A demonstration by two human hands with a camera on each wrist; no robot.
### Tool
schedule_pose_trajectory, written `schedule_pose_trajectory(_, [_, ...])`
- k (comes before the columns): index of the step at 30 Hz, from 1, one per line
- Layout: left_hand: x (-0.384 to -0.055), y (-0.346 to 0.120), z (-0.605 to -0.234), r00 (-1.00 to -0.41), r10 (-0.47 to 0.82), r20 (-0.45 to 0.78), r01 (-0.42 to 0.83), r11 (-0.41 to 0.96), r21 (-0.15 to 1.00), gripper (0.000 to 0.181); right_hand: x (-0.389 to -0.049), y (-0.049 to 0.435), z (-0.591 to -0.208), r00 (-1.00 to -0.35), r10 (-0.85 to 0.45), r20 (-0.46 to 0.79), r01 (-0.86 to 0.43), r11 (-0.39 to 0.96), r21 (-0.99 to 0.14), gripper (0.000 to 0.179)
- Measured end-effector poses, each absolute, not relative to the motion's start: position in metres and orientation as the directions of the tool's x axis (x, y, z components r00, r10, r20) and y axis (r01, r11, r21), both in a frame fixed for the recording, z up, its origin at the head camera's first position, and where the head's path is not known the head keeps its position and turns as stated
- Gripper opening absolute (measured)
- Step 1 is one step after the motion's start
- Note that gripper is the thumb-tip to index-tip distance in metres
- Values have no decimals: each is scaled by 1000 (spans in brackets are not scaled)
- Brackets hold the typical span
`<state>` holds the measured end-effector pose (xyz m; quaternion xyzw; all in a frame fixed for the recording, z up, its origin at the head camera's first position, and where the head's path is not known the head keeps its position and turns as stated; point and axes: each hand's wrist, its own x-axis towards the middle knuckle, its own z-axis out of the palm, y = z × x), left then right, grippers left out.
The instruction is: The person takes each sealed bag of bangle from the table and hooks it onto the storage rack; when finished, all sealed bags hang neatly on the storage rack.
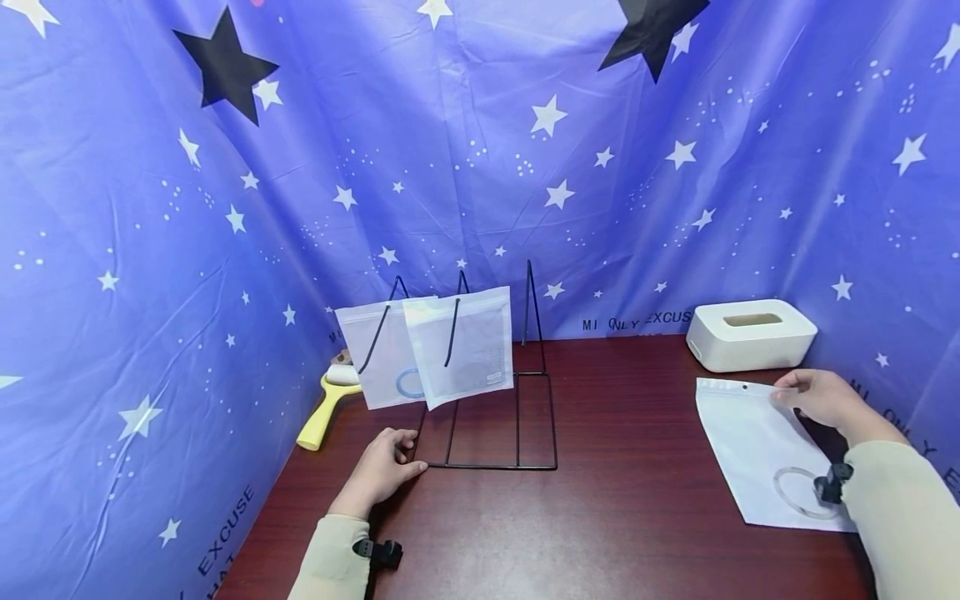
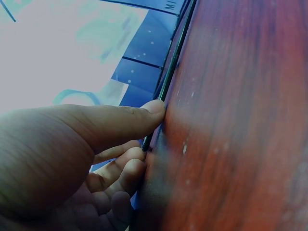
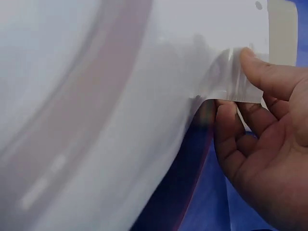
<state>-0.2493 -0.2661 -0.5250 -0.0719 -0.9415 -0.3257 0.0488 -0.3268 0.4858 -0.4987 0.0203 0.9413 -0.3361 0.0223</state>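
Note:
A black wire display rack [image 1: 517,421] stands on the table, its prongs rising at the back. Two translucent zip bags hang on it: a front bag [image 1: 468,346] overlapping a rear bag [image 1: 375,358] with a blue ring inside. My left hand [image 1: 378,471] grips the rack's front left corner; in the left wrist view its thumb [image 2: 130,118] presses the wire from above, fingers curled below. On the right, my right hand [image 1: 821,400] pinches the top corner of another white zip bag [image 1: 750,450], which holds a pale ring. The right wrist view shows the thumb [image 3: 269,77] over its sealed edge.
A white tissue box [image 1: 750,337] sits at the back right, just behind the pinched bag. A yellow-handled lint roller [image 1: 322,417] lies left of the rack. Blue star-printed curtains [image 1: 465,167] enclose the dark red table [image 1: 600,517] at the back and sides.

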Motion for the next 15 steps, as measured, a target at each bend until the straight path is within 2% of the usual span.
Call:
schedule_pose_trajectory(7, [-249,-267,-526,-987,98,125,155,774,613,53,-315,459,-496,-995,-13,99,-76,747,-660,33])
schedule_pose_trajectory(12, [-249,-266,-525,-988,97,121,151,774,615,53,-310,445,-487,-989,-29,147,-119,745,-656,32])
schedule_pose_trajectory(15, [-249,-266,-526,-987,97,124,154,774,615,53,-307,438,-478,-986,-37,163,-138,725,-674,38])
